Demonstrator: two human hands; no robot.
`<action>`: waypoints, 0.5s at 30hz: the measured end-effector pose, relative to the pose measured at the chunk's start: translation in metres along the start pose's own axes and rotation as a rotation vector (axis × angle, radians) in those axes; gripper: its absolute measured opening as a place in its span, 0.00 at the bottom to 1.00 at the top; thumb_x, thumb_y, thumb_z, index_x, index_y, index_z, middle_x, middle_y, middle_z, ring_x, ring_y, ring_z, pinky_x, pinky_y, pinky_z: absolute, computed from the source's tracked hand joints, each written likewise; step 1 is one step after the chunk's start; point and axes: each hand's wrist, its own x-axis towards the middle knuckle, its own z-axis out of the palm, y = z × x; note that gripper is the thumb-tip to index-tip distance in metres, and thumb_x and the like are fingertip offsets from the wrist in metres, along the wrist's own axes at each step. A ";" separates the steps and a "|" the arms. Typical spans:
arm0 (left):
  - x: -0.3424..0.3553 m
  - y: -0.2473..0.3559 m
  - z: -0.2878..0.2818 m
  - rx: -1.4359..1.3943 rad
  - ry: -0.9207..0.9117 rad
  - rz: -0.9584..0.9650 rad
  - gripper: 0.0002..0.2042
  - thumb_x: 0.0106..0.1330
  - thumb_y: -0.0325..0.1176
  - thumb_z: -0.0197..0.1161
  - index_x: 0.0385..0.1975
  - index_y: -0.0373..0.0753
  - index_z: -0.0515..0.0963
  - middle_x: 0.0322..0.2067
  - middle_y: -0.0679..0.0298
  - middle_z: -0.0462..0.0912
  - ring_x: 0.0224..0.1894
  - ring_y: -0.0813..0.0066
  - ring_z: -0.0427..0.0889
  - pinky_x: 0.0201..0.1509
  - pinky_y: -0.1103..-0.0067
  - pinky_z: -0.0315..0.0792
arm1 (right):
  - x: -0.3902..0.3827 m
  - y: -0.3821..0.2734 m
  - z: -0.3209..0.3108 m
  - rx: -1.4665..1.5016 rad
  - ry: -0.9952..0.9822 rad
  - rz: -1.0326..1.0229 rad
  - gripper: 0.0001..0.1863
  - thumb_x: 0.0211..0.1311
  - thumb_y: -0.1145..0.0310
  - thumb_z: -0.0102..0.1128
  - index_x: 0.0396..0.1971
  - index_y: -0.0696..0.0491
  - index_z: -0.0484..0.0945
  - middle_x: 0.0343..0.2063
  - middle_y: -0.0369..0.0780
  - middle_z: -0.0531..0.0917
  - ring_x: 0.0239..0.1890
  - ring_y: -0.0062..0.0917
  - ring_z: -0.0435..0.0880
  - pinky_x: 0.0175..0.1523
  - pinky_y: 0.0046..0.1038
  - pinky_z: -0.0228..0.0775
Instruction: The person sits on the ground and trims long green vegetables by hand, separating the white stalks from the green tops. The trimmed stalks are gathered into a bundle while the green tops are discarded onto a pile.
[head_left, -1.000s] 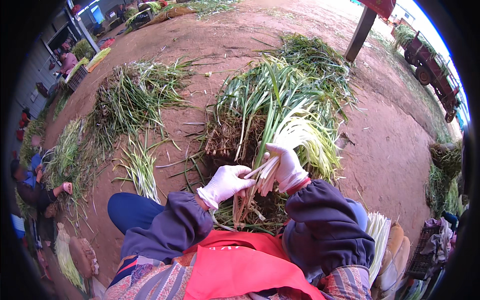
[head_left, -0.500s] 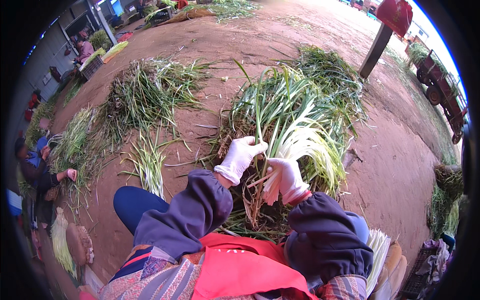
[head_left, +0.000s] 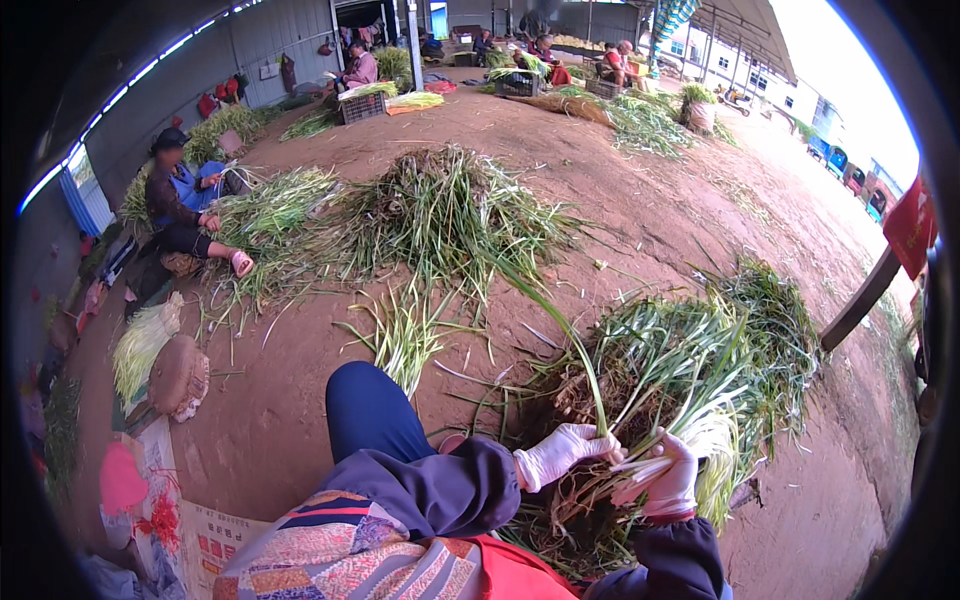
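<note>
White gloves cover both hands. My left hand [head_left: 568, 455] is closed, its fingertips pinching a long green leafy stalk [head_left: 582, 362], which arcs up and away to the far left. Close beside it, my right hand [head_left: 672, 478] grips a bunch of pale leafy stalks [head_left: 715, 428]. Their whitish ends poke out toward my left hand, and the yellow-green leaves droop over the far side of the glove. Under and beyond both hands lies a heap of green leafy stalks [head_left: 690, 345] with brown, dry roots and husks. The exact kind of plant I cannot tell.
A small sorted bunch [head_left: 402, 345] lies left of my knee. Beyond it rises another heap [head_left: 450, 205]. A seated person [head_left: 180, 200] handles stalks at the left, near a round stool [head_left: 180, 375]. A post with red cloth [head_left: 865, 295] stands at the right.
The view has swung left and up, so my hands now appear lower right. The stalk in my left hand leans farther left. My right hand keeps its bunch.
</note>
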 end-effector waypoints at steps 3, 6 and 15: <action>-0.026 -0.012 -0.036 0.292 -0.137 -0.178 0.10 0.66 0.33 0.58 0.35 0.32 0.80 0.32 0.61 0.84 0.38 0.74 0.81 0.48 0.77 0.73 | 0.010 -0.013 -0.010 -0.049 0.028 -0.085 0.10 0.50 0.70 0.60 0.33 0.57 0.77 0.22 0.33 0.75 0.23 0.18 0.72 0.32 0.21 0.67; -0.045 -0.007 -0.068 1.265 -0.477 -0.571 0.11 0.58 0.35 0.66 0.35 0.33 0.81 0.29 0.62 0.84 0.34 0.71 0.82 0.43 0.78 0.74 | 0.017 -0.022 -0.021 0.014 -0.066 -0.099 0.04 0.52 0.72 0.57 0.28 0.54 0.75 0.21 0.33 0.75 0.22 0.20 0.72 0.31 0.22 0.67; 0.020 0.018 -0.004 0.817 -0.137 0.069 0.19 0.61 0.42 0.64 0.47 0.36 0.78 0.33 0.64 0.84 0.29 0.79 0.80 0.39 0.80 0.74 | -0.005 -0.005 0.000 -0.075 -0.088 -0.119 0.25 0.52 0.73 0.56 0.54 0.47 0.68 0.25 0.33 0.76 0.25 0.18 0.73 0.34 0.23 0.69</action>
